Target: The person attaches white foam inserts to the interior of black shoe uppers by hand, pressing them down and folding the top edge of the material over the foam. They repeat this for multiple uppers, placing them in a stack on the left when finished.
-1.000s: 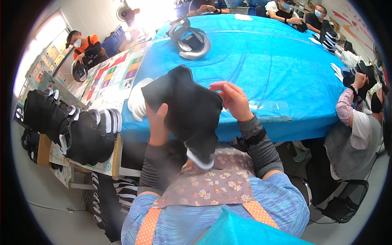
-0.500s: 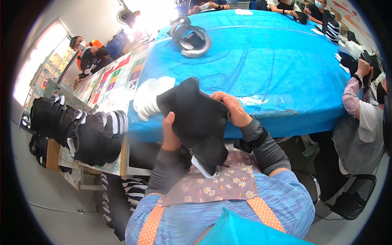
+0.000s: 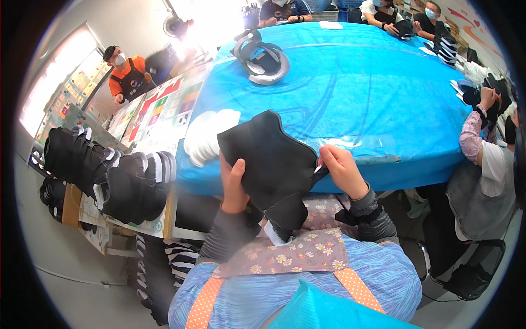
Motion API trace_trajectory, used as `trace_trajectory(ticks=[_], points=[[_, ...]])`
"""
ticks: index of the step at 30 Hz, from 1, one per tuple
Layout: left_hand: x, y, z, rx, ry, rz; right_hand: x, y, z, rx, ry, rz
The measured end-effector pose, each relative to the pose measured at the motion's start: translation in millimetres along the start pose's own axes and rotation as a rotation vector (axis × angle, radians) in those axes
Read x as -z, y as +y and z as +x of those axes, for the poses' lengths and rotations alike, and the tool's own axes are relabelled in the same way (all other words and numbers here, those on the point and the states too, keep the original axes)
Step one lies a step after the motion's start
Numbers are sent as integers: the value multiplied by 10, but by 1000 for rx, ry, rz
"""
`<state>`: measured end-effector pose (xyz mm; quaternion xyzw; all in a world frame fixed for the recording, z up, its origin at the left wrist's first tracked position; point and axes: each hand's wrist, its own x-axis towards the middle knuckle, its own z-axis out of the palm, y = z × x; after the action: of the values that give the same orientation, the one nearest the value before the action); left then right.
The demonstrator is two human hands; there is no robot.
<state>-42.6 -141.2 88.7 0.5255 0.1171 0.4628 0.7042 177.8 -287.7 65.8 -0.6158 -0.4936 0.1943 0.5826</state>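
A black shoe upper (image 3: 268,159), with a stitched seam and a white-edged lower tip, hangs upright before my apron. My left hand (image 3: 235,183) grips its left side, thumb in front and the other fingers hidden behind. On the opposite side my right hand (image 3: 345,171) pinches the upper's edge between thumb and fingertips, where a small dark flap sticks out with a bit of white. Just behind the upper, a stack of white curved pieces (image 3: 211,137) lies at the corner of the blue-covered table (image 3: 361,98).
Stacked black uppers (image 3: 134,186) with white edges stand on a side table at left. A grey-and-black ring-shaped bundle (image 3: 263,61) lies farther back on the blue cover. A co-worker in orange (image 3: 130,74) stands far left; others sit around the table. A black chair (image 3: 476,271) is at right.
My right hand has moved from the upper's top right edge down and outward, now pinching the edge. The upper has shifted slightly right. The co-worker in orange has straightened, hands lowered.
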Motion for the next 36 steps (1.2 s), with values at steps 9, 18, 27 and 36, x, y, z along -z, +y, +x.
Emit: trace_trajectory(ticks=[9,18,27,36], points=[[-200,257,86,124,-217,164,-21,-251,-33,327,66,-14],[-274,327,61,-8,-165,285,27,-268,18,409,48,-132],[-154,102,-109,-357,-319,704,194,161,164,510,-6,-174],[-7,259,-187,-972,-366,1030,140,-677,372,-274,-235,353]])
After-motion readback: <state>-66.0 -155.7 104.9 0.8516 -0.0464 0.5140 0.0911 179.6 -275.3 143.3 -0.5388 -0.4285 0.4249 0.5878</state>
